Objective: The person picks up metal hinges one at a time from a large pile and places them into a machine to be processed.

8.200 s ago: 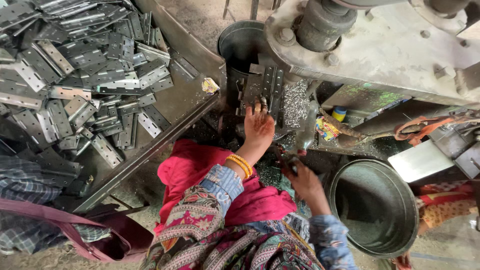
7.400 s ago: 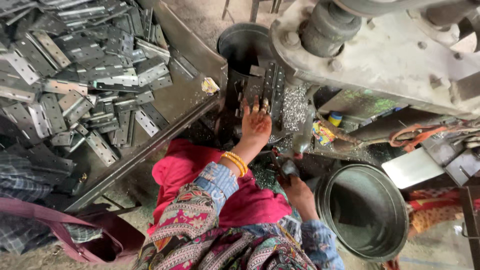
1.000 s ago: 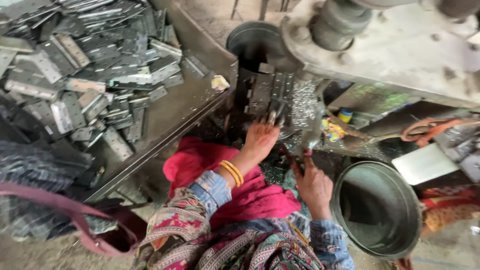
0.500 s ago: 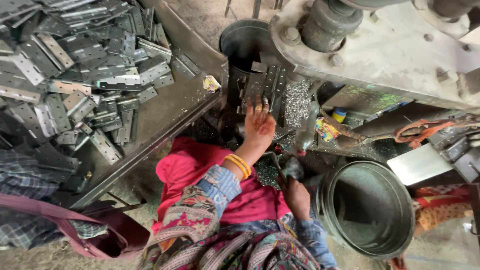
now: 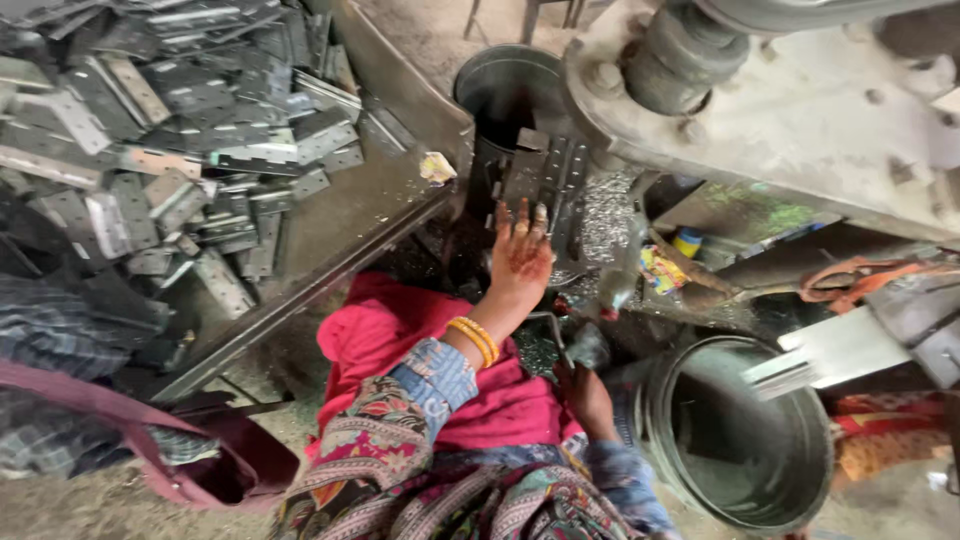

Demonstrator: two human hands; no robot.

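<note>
My left hand (image 5: 519, 257), with yellow bangles at the wrist, rests fingers spread on a dark metal hinge plate (image 5: 545, 178) sitting at the machine's work area. My right hand (image 5: 588, 392) is lower, curled near a small metal piece (image 5: 590, 346) beside the rim of a steel bucket (image 5: 742, 440); whether it grips that piece is unclear. A red cloth (image 5: 430, 370) covers my lap.
A sloped metal tray (image 5: 330, 210) at left carries a heap of several grey hinge plates (image 5: 170, 130). A second steel bucket (image 5: 510, 90) stands behind the work area. The heavy grey machine body (image 5: 800, 110) fills the upper right. Metal shavings (image 5: 600, 215) litter the base.
My left hand stays pressed on the plate at the machine. My right hand has dropped lower, toward the bucket rim.
</note>
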